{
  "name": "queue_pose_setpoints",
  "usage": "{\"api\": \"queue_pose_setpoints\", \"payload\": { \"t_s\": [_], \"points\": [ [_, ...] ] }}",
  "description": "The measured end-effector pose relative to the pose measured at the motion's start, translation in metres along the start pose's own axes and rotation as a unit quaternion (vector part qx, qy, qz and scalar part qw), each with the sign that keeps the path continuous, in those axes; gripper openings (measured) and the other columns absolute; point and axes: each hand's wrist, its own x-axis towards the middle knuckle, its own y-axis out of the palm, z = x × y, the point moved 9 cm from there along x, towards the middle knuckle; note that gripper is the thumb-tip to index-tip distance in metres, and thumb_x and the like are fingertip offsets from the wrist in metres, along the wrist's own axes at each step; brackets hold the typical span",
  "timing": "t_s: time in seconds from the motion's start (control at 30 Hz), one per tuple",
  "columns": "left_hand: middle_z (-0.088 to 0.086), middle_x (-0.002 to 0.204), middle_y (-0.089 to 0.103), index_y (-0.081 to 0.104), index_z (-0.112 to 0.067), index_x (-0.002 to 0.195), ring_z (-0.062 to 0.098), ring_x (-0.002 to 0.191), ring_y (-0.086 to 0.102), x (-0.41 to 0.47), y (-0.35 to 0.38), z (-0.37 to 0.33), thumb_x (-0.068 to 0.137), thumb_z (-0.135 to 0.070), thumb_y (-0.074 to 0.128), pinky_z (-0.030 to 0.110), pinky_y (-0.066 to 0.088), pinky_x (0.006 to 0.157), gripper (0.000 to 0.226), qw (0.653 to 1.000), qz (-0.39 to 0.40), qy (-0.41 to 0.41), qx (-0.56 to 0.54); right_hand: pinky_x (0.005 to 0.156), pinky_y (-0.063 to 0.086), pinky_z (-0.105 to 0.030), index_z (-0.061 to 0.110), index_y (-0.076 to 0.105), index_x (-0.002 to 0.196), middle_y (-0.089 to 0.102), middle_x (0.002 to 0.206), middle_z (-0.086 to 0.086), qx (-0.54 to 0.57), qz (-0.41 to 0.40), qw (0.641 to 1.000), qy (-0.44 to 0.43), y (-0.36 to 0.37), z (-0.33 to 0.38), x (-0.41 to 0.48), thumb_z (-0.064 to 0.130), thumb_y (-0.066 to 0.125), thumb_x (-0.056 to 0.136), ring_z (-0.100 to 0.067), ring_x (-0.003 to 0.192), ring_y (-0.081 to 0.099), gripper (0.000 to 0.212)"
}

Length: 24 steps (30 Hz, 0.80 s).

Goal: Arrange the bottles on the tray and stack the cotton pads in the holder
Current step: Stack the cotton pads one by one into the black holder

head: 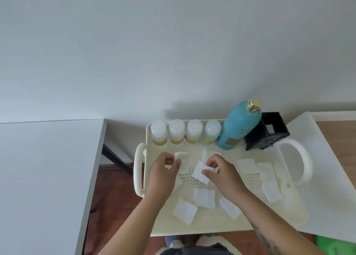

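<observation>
I can't read the blurred gold band on the tall teal bottle (238, 123), gold-capped, standing at the tray's far edge just right of four small clear bottles (185, 132) of yellowish liquid with frosted caps. The tray (289, 210) is cream plastic, its floor dotted with holes, a loop handle at each end. The black square holder (267, 133) stands in its far right corner, something white inside. I see the left hand (163, 172) pinching one soft square cotton pad (183, 155) and the right hand (223, 170) pinching a second pad (200, 173) mid-tray. Loose pads (205, 198) lie scattered near and right. A white table (48, 168) stands left, over a dark wood floor (115, 197), against a plain white wall (134, 52)
</observation>
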Motion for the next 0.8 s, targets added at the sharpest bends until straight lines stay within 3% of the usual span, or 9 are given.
{"api": "queue_pose_setpoints", "payload": {
  "t_s": [0.1,0.23,0.3,0.4,0.57,0.63,0.73,0.8],
  "points": [
    [-0.011,0.087,0.069,0.064,-0.031,0.086,0.007,0.066,0.059,-0.004,0.016,-0.003,0.087,-0.033,0.070,0.026,0.050,0.062,0.007,0.998,0.048,-0.009,-0.046,0.057,0.041,-0.022,0.035,0.056,0.082,0.059,0.089,0.012,0.047,-0.035,0.998,-0.005,-0.028,0.000,-0.015,0.032,0.071,0.083,-0.004,0.058,0.047,0.015],
    [-0.008,0.078,0.070,0.066,-0.027,0.084,0.001,0.052,0.054,-0.011,0.037,-0.008,0.086,-0.029,0.073,0.014,0.045,0.051,0.007,0.991,0.101,-0.018,-0.088,0.066,0.050,-0.032,0.037,0.060,0.086,0.060,0.092,0.016,0.071,-0.059,0.996,-0.013,-0.068,0.002,-0.028,0.032,0.068,0.086,-0.010,0.060,0.049,0.010],
    [-0.008,0.075,0.071,0.067,-0.026,0.083,0.001,0.050,0.054,-0.014,0.044,-0.013,0.085,-0.027,0.073,0.013,0.044,0.049,0.007,0.991,0.103,-0.016,-0.089,0.066,0.049,-0.029,0.040,0.061,0.089,0.060,0.089,0.017,0.062,-0.071,0.995,-0.022,-0.092,0.004,-0.030,0.034,0.066,0.088,-0.013,0.066,0.055,0.008],
    [-0.011,0.071,0.071,0.068,-0.027,0.082,0.000,0.050,0.054,-0.017,0.060,-0.023,0.085,-0.026,0.074,0.012,0.042,0.048,0.007,0.988,0.121,-0.018,-0.097,0.060,0.043,-0.019,0.037,0.063,0.095,0.061,0.084,0.016,0.049,-0.104,0.993,-0.037,-0.133,0.002,-0.023,0.033,0.062,0.091,-0.001,0.072,0.058,0.006],
    [-0.012,0.065,0.067,0.068,-0.023,0.085,0.004,0.048,0.049,-0.026,0.093,-0.051,0.085,-0.026,0.074,0.013,0.042,0.047,0.007,0.984,0.138,-0.014,-0.115,0.055,0.038,-0.007,0.026,0.067,0.099,0.057,0.077,0.015,0.038,-0.163,0.983,-0.081,-0.202,-0.004,0.005,0.022,0.060,0.093,0.011,0.068,0.052,0.011],
    [-0.012,0.064,0.067,0.068,-0.023,0.083,0.004,0.048,0.049,-0.029,0.104,-0.063,0.086,-0.025,0.074,0.014,0.042,0.047,0.007,0.983,0.136,-0.007,-0.120,0.055,0.036,-0.010,0.028,0.065,0.099,0.055,0.078,0.016,0.022,-0.174,0.980,-0.092,-0.225,-0.008,0.019,0.022,0.057,0.095,0.005,0.066,0.052,0.011],
    [-0.011,0.064,0.067,0.069,-0.023,0.083,0.004,0.047,0.049,-0.035,0.120,-0.078,0.087,-0.024,0.073,0.014,0.042,0.047,0.005,0.983,0.132,-0.002,-0.125,0.060,0.038,-0.024,0.027,0.063,0.097,0.058,0.085,0.012,0.006,-0.170,0.981,-0.089,-0.242,-0.020,0.044,0.024,0.058,0.094,-0.008,0.068,0.051,0.006],
    [-0.010,0.064,0.067,0.069,-0.021,0.085,0.005,0.047,0.048,-0.037,0.128,-0.084,0.087,-0.024,0.073,0.015,0.043,0.048,0.005,0.984,0.120,-0.005,-0.131,0.060,0.039,-0.022,0.021,0.063,0.095,0.061,0.088,0.004,-0.009,-0.157,0.983,-0.099,-0.242,-0.022,0.059,0.023,0.062,0.092,-0.010,0.066,0.050,0.004]
  ]
}}
